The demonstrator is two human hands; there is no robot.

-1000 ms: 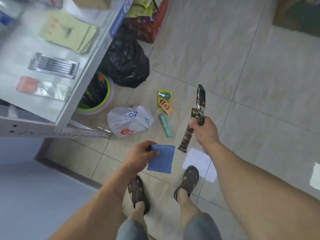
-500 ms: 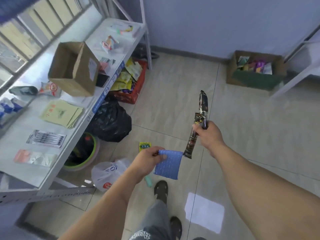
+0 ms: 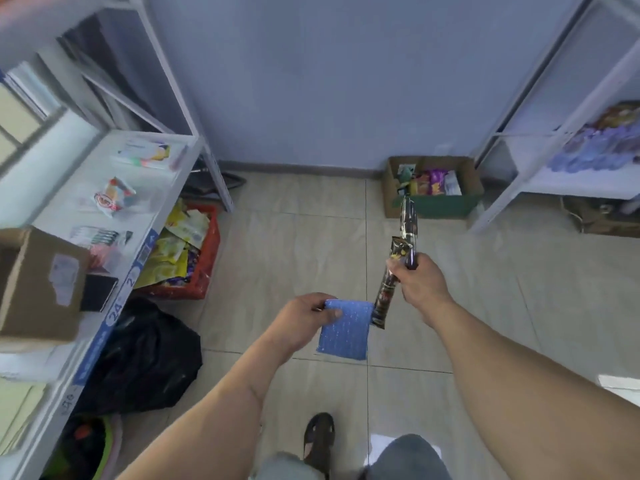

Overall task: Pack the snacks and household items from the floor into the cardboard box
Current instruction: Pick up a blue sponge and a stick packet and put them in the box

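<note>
My left hand pinches the upper left corner of a blue cloth pad, which hangs in the air ahead of me. My right hand grips long dark snack packets; one sticks up above the fist, another dangles down beside the blue pad. The cardboard box with a green front stands on the floor against the far wall, open, with several colourful snack packs inside. It lies well beyond both hands.
A white shelf unit runs along the left, carrying a brown carton and small packets. Under it sit a red crate of yellow packs, a black bag and a green basin. Another white shelf stands right.
The view has lifted and swung forward; the far box now sits closer and more central. The floor items near my feet have dropped out of sight. Both hands hold the same things.
</note>
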